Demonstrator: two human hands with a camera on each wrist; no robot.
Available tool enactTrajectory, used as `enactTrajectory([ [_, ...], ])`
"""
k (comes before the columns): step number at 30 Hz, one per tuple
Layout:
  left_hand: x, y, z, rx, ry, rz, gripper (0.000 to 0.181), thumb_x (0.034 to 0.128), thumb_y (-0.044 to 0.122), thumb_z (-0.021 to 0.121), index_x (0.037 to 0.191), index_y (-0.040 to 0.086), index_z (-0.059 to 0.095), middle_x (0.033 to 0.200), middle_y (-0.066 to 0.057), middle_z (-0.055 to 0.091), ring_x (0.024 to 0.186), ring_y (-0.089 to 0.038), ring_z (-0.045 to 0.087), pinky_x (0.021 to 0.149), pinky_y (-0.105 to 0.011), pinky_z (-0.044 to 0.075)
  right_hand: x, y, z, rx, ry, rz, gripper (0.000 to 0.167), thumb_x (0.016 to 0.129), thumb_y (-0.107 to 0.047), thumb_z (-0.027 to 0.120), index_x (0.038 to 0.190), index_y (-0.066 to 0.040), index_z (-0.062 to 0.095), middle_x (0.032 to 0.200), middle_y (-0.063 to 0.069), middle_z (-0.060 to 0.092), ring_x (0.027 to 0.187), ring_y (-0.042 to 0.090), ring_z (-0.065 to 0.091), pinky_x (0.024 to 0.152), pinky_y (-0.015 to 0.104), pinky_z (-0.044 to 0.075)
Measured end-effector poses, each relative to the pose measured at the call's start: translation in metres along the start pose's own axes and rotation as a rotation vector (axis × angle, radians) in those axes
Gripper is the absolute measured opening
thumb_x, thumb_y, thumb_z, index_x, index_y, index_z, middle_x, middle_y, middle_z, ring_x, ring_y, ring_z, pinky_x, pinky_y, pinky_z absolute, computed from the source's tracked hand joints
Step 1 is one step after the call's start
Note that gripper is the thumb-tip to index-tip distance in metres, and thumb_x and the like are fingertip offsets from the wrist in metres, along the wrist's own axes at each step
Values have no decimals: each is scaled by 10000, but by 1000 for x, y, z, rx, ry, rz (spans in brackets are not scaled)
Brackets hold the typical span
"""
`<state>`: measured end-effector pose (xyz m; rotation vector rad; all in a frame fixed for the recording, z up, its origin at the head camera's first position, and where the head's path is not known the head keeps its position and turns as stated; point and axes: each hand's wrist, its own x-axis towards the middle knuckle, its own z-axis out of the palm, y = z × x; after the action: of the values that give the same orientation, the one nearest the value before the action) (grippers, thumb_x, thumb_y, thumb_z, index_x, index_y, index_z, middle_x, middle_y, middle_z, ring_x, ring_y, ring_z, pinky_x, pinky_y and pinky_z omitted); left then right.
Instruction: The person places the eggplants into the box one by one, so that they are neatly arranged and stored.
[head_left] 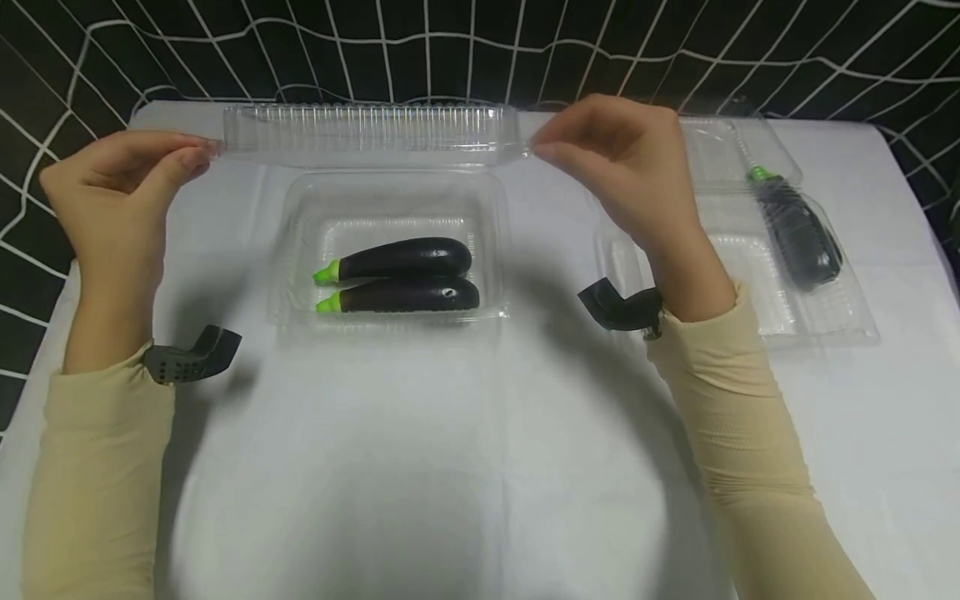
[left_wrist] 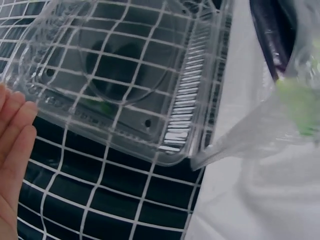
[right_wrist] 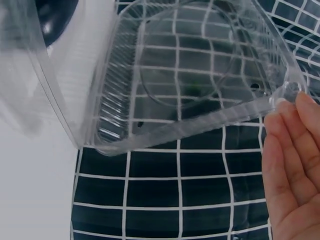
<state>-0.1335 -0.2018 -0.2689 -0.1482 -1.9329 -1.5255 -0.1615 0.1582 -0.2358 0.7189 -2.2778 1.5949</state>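
Pinches clear plastic lid (head_left: 371,132) at upper middle of the frame, with left hand (head_left: 120,187) and right hand (head_left: 633,167); probably feels light, flexible, rather slippery, so better to grasp by its corners

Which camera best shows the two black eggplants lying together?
The head view: both long black eggplants with green tips show full length in the rectangular clear plastic box. The left wrist view catches only a cropped part; the right wrist view, just a dark rounded end.
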Motion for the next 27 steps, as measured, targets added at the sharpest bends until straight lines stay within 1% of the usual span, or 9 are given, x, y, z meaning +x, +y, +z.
enactTrajectory([
  [2, -4, 0, -1, 20, 18, 1, 98, 821, -22, 697, 842, -116, 712, 838, -61, 727, 767, -140, 680, 770, -224, 533, -2, 1, 2, 1, -6, -30, 32, 804, 78, 679, 826, 100, 687, 804, -1, 703, 789, 160, 639, 771, 252, 514],
  [4, -9, -2, -2, -30, 32, -3, 105, 807, -38, 705, 836, -139, 702, 834, -86, 725, 762, -150, 684, 761, -226, 536, -4, 2, 3, -10, -13, -64, 29, 801, 94, 670, 824, 108, 683, 808, 53, 705, 796, 152, 639, 787, 262, 516],
  [6, -12, -3, -2, -61, 40, -13, 111, 798, -46, 711, 835, -149, 697, 835, -101, 724, 767, -156, 686, 762, -227, 537, -6, 4, 4, -25, -16, -68, 27, 798, 101, 669, 819, 108, 685, 805, 54, 704, 792, 133, 638, 791, 261, 516],
  [11, -18, -6, -3, -67, 29, -17, 99, 785, -57, 719, 841, -136, 704, 847, -93, 725, 800, -185, 692, 779, -237, 535, -12, 6, 5, -39, -34, -69, 34, 792, 107, 679, 819, 127, 679, 805, -142, 675, 791, 103, 635, 794, 257, 516],
  [14, -20, -9, -2, -122, 17, -14, 111, 769, -77, 724, 835, -160, 690, 839, -104, 724, 807, -212, 694, 782, -246, 536, -15, 8, 5, -40, -46, -81, 34, 787, 111, 683, 817, 126, 679, 811, -223, 650, 793, 99, 633, 796, 256, 513],
  [17, -23, -12, -2, -177, 18, -25, 141, 759, -85, 731, 828, -192, 671, 826, -119, 721, 802, -218, 696, 779, -249, 537, -17, 11, 5, -27, -51, -84, 39, 782, 124, 681, 819, 133, 675, 815, -237, 648, 795, 102, 634, 802, 261, 512],
  [21, -26, -15, -1, -198, 34, -51, 123, 753, -86, 735, 822, -174, 683, 822, -118, 721, 811, -225, 697, 790, -254, 535, -18, 14, 7, 4, -51, -74, 43, 778, 133, 679, 818, 144, 669, 813, -214, 659, 796, 108, 634, 814, 271, 511],
  [25, -28, -16, -1, -209, 46, -79, 106, 751, -82, 738, 824, -147, 699, 828, -115, 722, 826, -224, 695, 799, -253, 533, -19, 16, 8, -11, -57, -76, 45, 776, 125, 687, 818, 136, 674, 817, -255, 644, 801, 100, 635, 821, 271, 512],
  [27, -29, -17, -1, -216, 46, -84, 110, 748, -80, 741, 823, -148, 699, 828, -118, 722, 826, -221, 696, 798, -252, 534, -21, 17, 8, -25, -60, -59, 45, 775, 124, 690, 818, 129, 678, 816, -259, 640, 805, 93, 637, 829, 272, 511],
])
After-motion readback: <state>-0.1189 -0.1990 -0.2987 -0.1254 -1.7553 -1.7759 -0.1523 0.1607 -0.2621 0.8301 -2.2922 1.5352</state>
